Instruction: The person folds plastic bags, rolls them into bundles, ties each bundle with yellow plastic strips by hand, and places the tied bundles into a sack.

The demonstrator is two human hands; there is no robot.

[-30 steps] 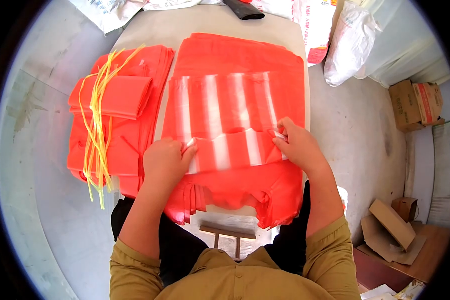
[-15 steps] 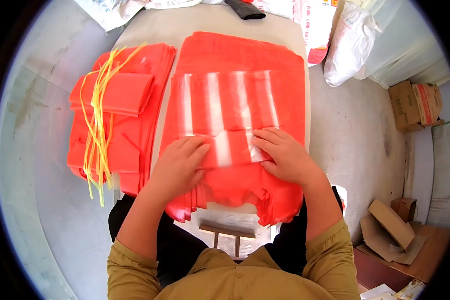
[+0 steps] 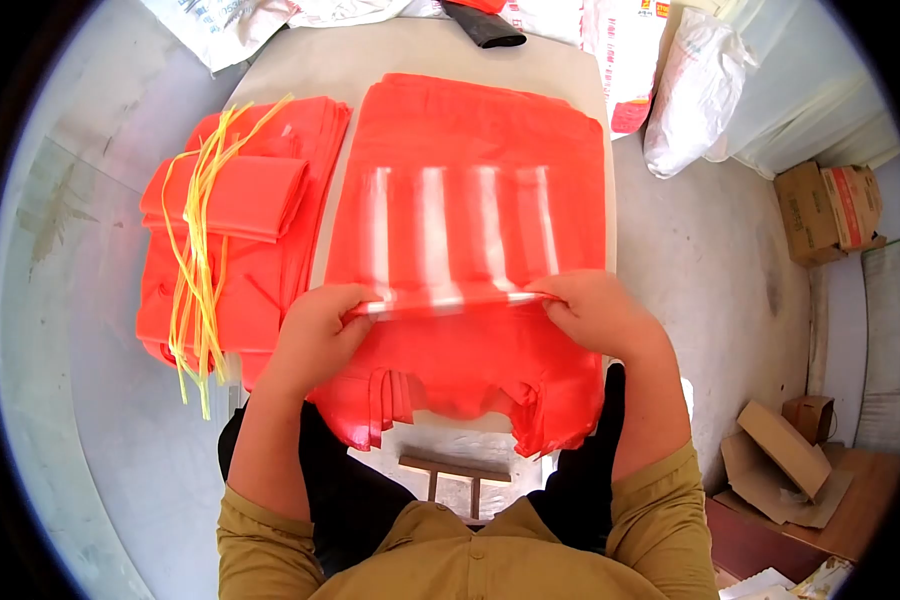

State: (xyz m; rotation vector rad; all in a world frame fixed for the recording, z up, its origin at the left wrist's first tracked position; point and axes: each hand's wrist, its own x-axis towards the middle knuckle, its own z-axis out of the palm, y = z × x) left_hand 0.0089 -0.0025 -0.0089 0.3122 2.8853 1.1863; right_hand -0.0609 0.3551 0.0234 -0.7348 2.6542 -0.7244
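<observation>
A red plastic bag (image 3: pixel 457 235) with several whitish stripes lies over a stack of red plastic bags (image 3: pixel 480 120) on the table. Its near edge is pinched at both ends and looks stretched between my hands. My left hand (image 3: pixel 328 325) is closed on the left end of that edge, thumb and fingers together. At the right end, my right hand (image 3: pixel 595 310) grips the same edge. The stack's cut, ruffled ends hang towards my lap.
Left of the stack lie folded red bags (image 3: pixel 225 200) with yellow strips (image 3: pixel 200 250) across them. A black roll (image 3: pixel 490 28) and white sacks (image 3: pixel 685 95) are at the far side. Cardboard boxes (image 3: pixel 830 205) stand on the right; a wooden stool (image 3: pixel 455 468) shows below the table.
Both hands have gone from lying on the striped bag to pinching its near edge. The bag's far edge has come down slightly, and its near part is drawn up into a narrow fold.
</observation>
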